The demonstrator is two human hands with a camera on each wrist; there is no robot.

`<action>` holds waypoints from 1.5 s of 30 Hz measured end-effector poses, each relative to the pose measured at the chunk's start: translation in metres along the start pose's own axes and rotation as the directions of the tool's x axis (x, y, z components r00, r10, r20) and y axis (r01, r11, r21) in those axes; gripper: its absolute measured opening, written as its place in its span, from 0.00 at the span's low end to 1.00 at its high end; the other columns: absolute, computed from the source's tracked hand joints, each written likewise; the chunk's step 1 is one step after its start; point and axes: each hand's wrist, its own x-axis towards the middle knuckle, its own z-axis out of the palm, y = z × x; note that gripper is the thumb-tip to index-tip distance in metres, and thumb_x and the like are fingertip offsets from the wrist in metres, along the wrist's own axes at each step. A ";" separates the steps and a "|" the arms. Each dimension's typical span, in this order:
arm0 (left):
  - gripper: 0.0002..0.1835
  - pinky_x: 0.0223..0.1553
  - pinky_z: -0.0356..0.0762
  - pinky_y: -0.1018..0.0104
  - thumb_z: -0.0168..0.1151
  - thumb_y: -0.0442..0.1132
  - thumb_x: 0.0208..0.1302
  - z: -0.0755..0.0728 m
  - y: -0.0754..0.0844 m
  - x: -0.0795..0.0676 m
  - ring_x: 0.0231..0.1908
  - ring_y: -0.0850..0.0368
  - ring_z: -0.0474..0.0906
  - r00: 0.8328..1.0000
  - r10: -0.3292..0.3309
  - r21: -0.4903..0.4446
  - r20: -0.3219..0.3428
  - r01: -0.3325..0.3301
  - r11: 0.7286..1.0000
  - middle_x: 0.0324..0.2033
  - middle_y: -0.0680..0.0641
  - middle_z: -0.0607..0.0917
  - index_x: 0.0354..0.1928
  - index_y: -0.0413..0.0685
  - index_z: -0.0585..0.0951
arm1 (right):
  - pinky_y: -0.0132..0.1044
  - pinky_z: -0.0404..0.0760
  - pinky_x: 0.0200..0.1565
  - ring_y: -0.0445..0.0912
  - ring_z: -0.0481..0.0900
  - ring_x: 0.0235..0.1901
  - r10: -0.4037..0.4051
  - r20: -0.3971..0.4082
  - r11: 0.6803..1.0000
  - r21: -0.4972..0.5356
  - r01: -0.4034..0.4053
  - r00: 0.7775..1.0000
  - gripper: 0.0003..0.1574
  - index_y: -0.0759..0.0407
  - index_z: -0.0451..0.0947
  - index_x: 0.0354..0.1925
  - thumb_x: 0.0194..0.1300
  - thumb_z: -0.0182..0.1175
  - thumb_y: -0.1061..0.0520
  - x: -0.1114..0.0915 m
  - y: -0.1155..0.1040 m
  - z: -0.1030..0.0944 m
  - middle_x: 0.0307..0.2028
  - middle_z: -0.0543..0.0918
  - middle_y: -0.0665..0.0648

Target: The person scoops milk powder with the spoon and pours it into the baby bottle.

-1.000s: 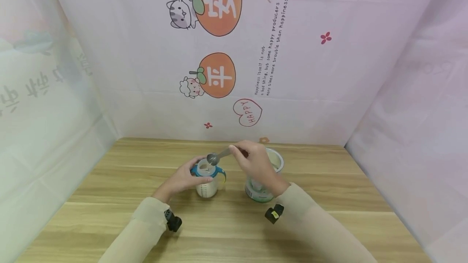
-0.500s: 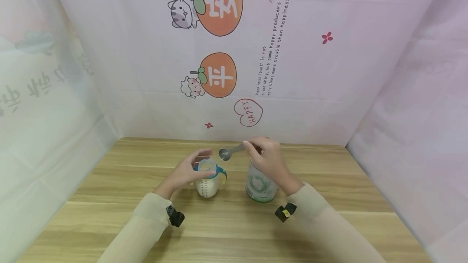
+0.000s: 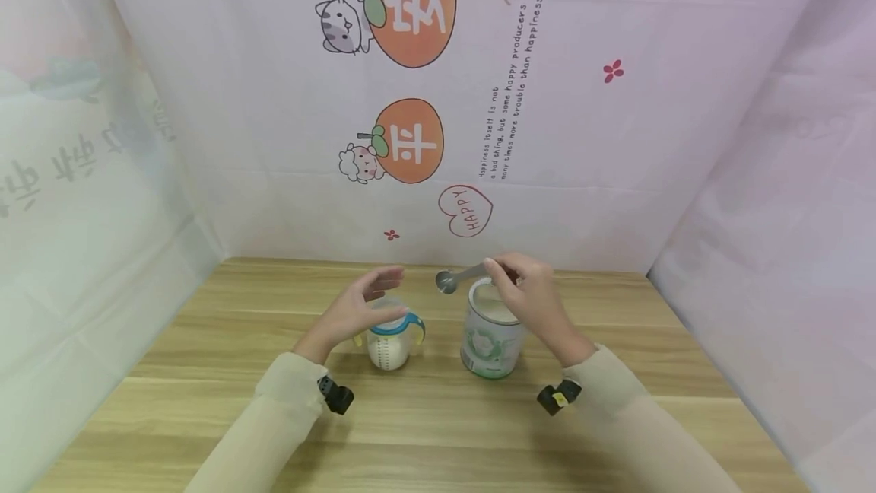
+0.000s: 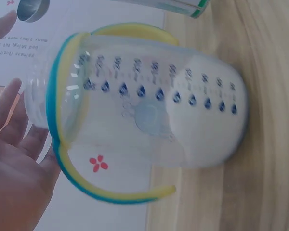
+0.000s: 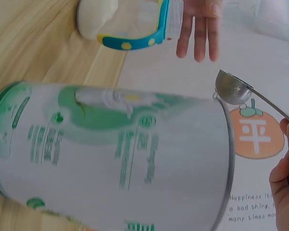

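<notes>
A clear baby bottle [image 4: 144, 106] with blue and yellow handles stands upright on the table, white powder in its lower part and its top uncapped. My left hand [image 3: 359, 310] is spread around the bottle's mouth, fingers relaxed and not gripping it. In my right hand [image 3: 537, 295] the handle of a metal measuring spoon [image 3: 447, 282] is pinched between thumb and fingers. The spoon's bowl [image 5: 232, 88] hangs in the air just left of the powder tin's rim. The white and green tin [image 3: 489, 345] stands open, with pale powder inside, below my right hand.
Bottle and tin stand side by side on a wood-grain table [image 3: 438, 432]. A printed white cloth [image 3: 561, 135] hangs behind the table, and further cloths hang at both sides.
My right hand has carried the measuring spoon from over the bottle's mouth rightward toward the tin. My left hand has loosened from the bottle and risen slightly. Bottle and tin have stayed in place.
</notes>
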 end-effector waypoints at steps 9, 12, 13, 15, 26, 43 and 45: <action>0.36 0.67 0.65 0.53 0.74 0.51 0.60 0.009 0.012 0.010 0.64 0.54 0.71 0.999 0.050 0.050 0.012 -0.050 0.997 0.64 0.52 0.76 0.69 0.58 0.72 | 0.29 0.72 0.23 0.41 0.71 0.21 0.043 -0.010 0.997 -0.057 -0.044 0.999 0.08 0.62 0.86 0.36 0.71 0.62 0.62 -0.006 0.009 -0.021 0.23 0.80 0.51; 0.35 0.66 0.66 0.55 0.73 0.52 0.60 0.012 0.014 0.013 0.63 0.55 0.72 0.997 0.069 0.094 0.016 -0.070 0.993 0.64 0.52 0.76 0.68 0.58 0.73 | 0.28 0.72 0.24 0.41 0.71 0.21 0.046 -0.025 0.996 -0.077 -0.048 0.999 0.07 0.63 0.86 0.35 0.70 0.62 0.63 -0.007 0.011 -0.027 0.23 0.79 0.49; 0.34 0.66 0.66 0.55 0.73 0.52 0.60 0.013 0.015 0.014 0.63 0.56 0.72 0.997 0.079 0.105 0.017 -0.081 0.991 0.64 0.51 0.77 0.68 0.57 0.73 | 0.28 0.72 0.24 0.41 0.71 0.22 0.045 -0.029 0.996 -0.080 -0.048 0.999 0.07 0.63 0.86 0.35 0.70 0.62 0.63 -0.007 0.011 -0.028 0.23 0.80 0.50; 0.33 0.65 0.67 0.56 0.73 0.51 0.61 0.015 0.017 0.016 0.63 0.56 0.73 0.994 0.106 0.121 0.019 -0.108 0.987 0.64 0.49 0.77 0.67 0.55 0.74 | 0.27 0.73 0.25 0.41 0.72 0.22 0.041 -0.035 0.996 -0.083 -0.044 0.999 0.07 0.63 0.86 0.35 0.70 0.62 0.63 -0.007 0.012 -0.032 0.23 0.80 0.51; 0.30 0.65 0.67 0.61 0.69 0.51 0.66 0.034 0.038 0.029 0.63 0.61 0.72 0.987 0.146 0.074 0.068 -0.151 0.986 0.63 0.57 0.77 0.68 0.55 0.73 | 0.22 0.72 0.26 0.39 0.75 0.22 0.004 -0.073 0.993 -0.118 -0.013 0.997 0.06 0.65 0.86 0.33 0.67 0.64 0.67 -0.016 0.022 -0.046 0.24 0.83 0.53; 0.52 0.68 0.62 0.61 0.75 0.54 0.58 0.083 0.046 0.041 0.70 0.54 0.62 0.985 0.007 0.084 0.173 -0.022 0.996 0.73 0.47 0.64 0.77 0.47 0.57 | 0.31 0.67 0.22 0.38 0.67 0.21 -0.004 0.049 0.961 -0.275 0.017 0.999 0.05 0.60 0.87 0.33 0.66 0.67 0.61 -0.029 0.034 -0.054 0.23 0.77 0.45; 0.53 0.68 0.63 0.59 0.75 0.54 0.58 0.089 0.044 0.041 0.71 0.52 0.62 0.985 -0.002 0.083 0.174 -0.012 0.997 0.73 0.45 0.64 0.78 0.46 0.55 | 0.31 0.68 0.21 0.38 0.67 0.21 -0.009 0.065 0.959 -0.283 0.027 0.998 0.05 0.60 0.87 0.33 0.67 0.67 0.60 -0.031 0.035 -0.052 0.22 0.77 0.45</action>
